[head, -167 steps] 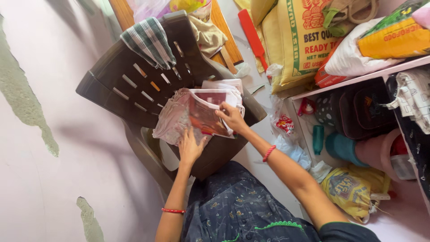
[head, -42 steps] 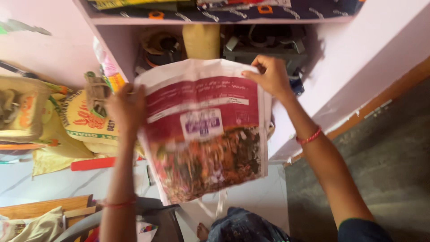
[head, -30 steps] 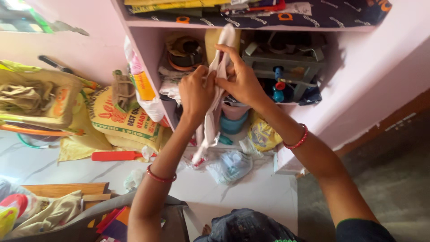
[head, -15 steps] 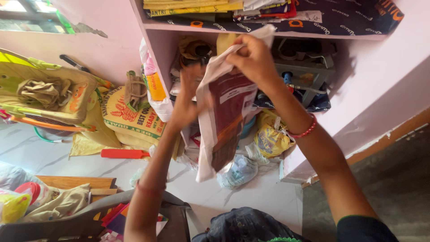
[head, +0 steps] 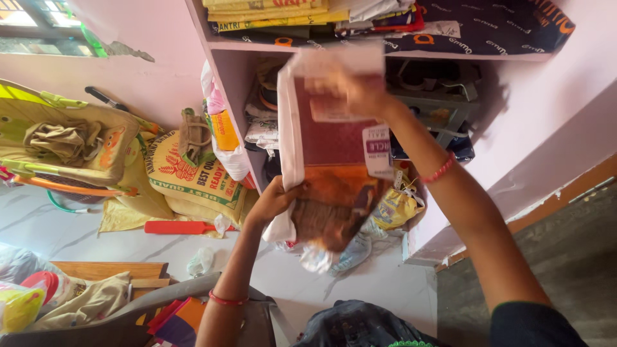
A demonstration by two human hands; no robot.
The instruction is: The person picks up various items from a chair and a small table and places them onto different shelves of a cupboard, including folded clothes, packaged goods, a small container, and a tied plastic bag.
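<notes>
Printed plastic bag [head: 331, 157], white-edged with a maroon upper half and an orange-brown lower half, is hanging upright in the air in front of the pink shelf unit [head: 222, 71], held at both ends. Right hand [head: 350, 90] is gripping the bag's top edge, fingers clenched on the plastic, just below the front edge of the upper shelf; the picture is blurring there, so finer finger detail cannot be told. Left hand [head: 273, 200] is pinching the bag's lower left edge, closed around the white border where it is bunching. Each wrist is wearing a red bangle.

Behind the bag, the lower shelf compartment is holding dark clutter and a yellow packet [head: 393, 209] near its bottom. Folded yellow and dark cloths are lying on the upper shelf. Leaning against the unit's left side is a yellow sack [head: 186, 177], with a red flat stick [head: 186, 227] lying on the white floor beside it. A dark plastic chair [head: 148, 315] is showing at the bottom edge.
</notes>
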